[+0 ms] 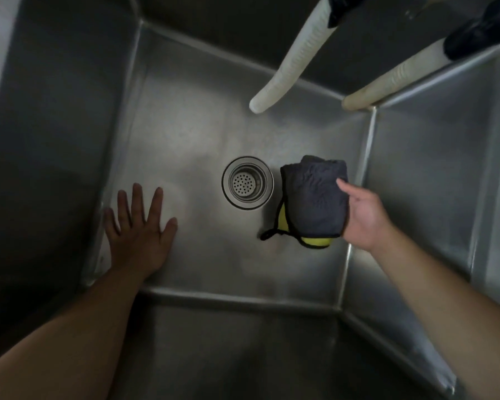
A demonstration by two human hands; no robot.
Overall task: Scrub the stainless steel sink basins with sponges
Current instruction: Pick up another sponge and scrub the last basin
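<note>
I look straight down into a deep stainless steel sink basin (202, 116). My right hand (361, 217) grips a folded dark grey cloth pad (315, 197) with black edging and a yellow underside, held just right of the round drain strainer (247, 182). My left hand (140, 226) lies flat on the basin floor near the left wall, fingers spread, holding nothing.
Two pale ribbed hoses (295, 59) (393, 79) with dark ends hang down into the basin from the upper right. Steel walls enclose the basin on all sides; the right wall (422, 174) stands close to my right hand.
</note>
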